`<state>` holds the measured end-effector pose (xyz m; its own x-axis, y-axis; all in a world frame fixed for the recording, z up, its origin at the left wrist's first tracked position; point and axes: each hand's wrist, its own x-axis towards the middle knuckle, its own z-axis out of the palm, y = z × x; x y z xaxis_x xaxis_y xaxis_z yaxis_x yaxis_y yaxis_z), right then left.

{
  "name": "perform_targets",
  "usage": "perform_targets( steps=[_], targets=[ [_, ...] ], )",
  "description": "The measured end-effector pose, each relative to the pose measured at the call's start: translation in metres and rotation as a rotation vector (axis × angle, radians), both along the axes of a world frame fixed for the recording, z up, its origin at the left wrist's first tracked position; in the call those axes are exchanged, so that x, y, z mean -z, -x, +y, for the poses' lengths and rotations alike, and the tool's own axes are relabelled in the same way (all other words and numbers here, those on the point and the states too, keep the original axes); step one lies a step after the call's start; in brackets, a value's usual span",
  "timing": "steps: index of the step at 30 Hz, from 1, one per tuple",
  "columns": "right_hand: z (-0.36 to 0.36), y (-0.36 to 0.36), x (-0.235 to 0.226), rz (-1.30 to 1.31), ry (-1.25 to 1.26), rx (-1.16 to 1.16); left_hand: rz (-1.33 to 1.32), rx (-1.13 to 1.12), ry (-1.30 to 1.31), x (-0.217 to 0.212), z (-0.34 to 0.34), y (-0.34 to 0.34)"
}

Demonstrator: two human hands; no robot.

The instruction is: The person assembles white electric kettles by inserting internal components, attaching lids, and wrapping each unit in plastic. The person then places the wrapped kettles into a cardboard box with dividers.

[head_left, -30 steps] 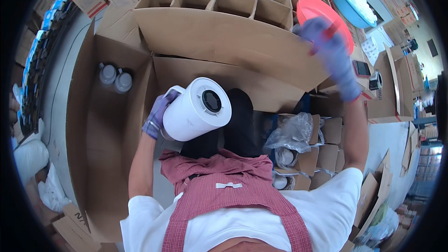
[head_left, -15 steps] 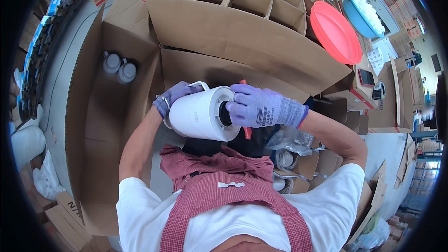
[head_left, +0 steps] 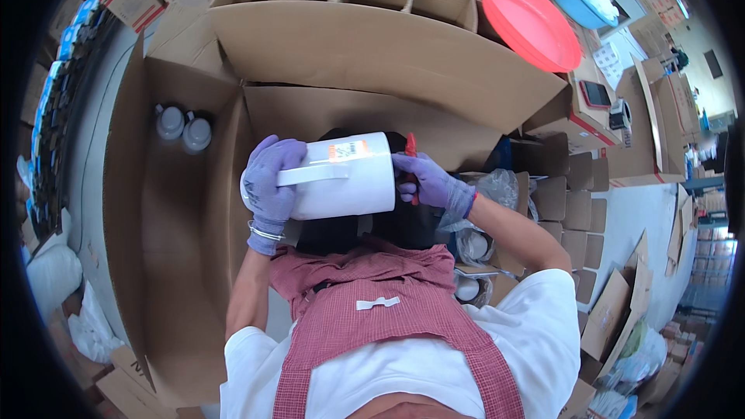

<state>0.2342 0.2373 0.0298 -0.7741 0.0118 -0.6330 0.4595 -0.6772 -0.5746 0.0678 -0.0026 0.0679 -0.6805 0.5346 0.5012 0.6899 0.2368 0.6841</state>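
A white jug (head_left: 349,186) with a side handle lies on its side above my lap, an orange-and-white sticker on its upper wall. My left hand (head_left: 272,178) is closed around its left end, beside the handle. At the opposite end, my right hand (head_left: 436,181) has a fingertip against the rim. A slim red tool (head_left: 412,145) sticks out above and below the curled fingers of that hand; its exact kind is hidden. Both hands wear purple-grey gloves. The jug's end face is turned out of sight.
To the left, a tall open carton (head_left: 174,240) holds two white jugs (head_left: 197,134) at its far end. A divided carton (head_left: 345,39) stands ahead, with a red basin (head_left: 531,23) at its right. Cardboard dividers (head_left: 576,209) and bagged items (head_left: 475,247) lie to the right.
The jug has turned about its length, bringing its handle and sticker toward me. My left hand has shifted over its end, and my right hand has drawn back from the round end opening.
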Motion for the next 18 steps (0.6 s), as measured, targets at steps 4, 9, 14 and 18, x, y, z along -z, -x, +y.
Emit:
perform_targets(
  steps=[4, 9, 14, 18],
  targets=[
    [0.03, 0.009, -0.076, 0.179, -0.81, -0.079, -0.942, -0.017, -0.388, 0.005, 0.0, -0.029],
    [0.157, 0.024, -0.185, 0.403, -2.491, 0.303, -1.138, -0.063, -0.25, 0.035, -0.013, -0.096],
    [0.268, 0.026, -0.19, -0.265, -2.254, -0.142, -1.096, 0.163, 0.039, 0.064, -0.043, -0.12],
    [0.224, -0.03, -0.2, 0.008, -2.296, 0.223, -0.909, 0.205, 0.155, 0.052, -0.063, -0.07]
  ],
)
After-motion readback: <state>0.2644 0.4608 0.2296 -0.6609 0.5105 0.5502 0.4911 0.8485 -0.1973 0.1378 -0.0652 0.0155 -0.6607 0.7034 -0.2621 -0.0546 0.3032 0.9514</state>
